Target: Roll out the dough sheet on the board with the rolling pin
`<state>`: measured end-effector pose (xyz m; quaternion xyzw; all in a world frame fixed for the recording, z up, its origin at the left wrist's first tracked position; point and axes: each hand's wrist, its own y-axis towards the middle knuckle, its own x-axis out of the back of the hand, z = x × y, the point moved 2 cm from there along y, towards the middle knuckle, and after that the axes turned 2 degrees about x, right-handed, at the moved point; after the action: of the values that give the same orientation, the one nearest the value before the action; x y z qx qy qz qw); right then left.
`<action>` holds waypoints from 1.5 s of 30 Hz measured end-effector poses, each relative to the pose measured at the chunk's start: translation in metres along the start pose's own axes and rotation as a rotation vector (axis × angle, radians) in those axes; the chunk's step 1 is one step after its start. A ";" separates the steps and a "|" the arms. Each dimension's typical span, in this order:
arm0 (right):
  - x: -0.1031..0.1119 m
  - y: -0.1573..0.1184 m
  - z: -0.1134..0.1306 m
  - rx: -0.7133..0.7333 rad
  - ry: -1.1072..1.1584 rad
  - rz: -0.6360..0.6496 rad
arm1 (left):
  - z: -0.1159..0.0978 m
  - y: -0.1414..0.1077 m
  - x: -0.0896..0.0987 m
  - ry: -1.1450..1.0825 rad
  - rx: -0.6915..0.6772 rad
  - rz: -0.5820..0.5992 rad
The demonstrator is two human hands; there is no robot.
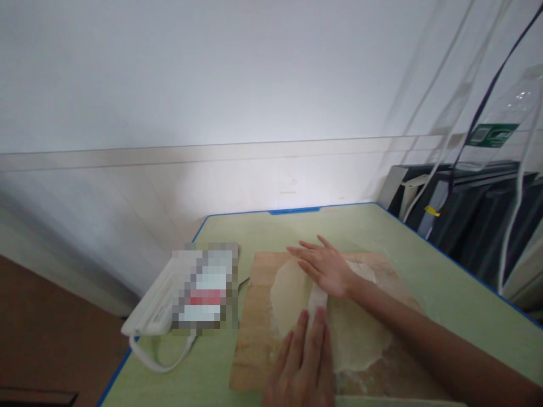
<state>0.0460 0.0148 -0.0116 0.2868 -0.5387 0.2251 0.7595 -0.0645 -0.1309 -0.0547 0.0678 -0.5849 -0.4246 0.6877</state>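
Observation:
A sheet of flattened pale dough (360,333) lies on a floured wooden board (250,350). Across the dough, pointing away from me, lies a whitish rolling pin (317,299). My right hand (324,265) rests over the pin's far end, its fingers stretched out to the left. At the near end, my left hand (301,362) lies over the pin with its fingers extended forward. The palms hide both ends of the pin. Some dough shows on either side of it.
The board rests on a green table (348,226) with a blue edge. A pixelated device (207,282) and a white strapped object (148,305) lie at the left. Dark folders (475,209), hanging cables and a clear bottle (496,124) are at the right. A wall stands behind.

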 end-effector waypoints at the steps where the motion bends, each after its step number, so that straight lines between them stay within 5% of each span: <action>1: -0.001 0.008 0.004 -0.002 0.006 0.005 | 0.007 -0.002 0.000 -0.002 -0.014 0.030; 6: -0.005 0.039 0.017 -0.013 -0.022 0.058 | 0.026 -0.011 -0.001 -0.029 0.022 0.116; 15: -0.007 0.058 0.029 -0.205 -0.143 0.116 | 0.027 -0.013 0.005 -0.189 0.222 0.264; 29: 0.002 -0.015 -0.011 0.079 -0.027 0.023 | -0.018 0.004 0.008 0.011 0.053 0.028; 39: -0.005 0.038 0.021 0.057 0.005 0.051 | 0.025 -0.018 -0.007 -0.083 0.056 0.069; 45: -0.010 0.061 0.033 -0.061 -0.056 0.080 | 0.030 -0.014 0.006 -0.164 0.161 0.165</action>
<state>-0.0201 0.0370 -0.0011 0.2480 -0.5775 0.2307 0.7428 -0.0979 -0.1311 -0.0495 0.0393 -0.6749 -0.3225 0.6625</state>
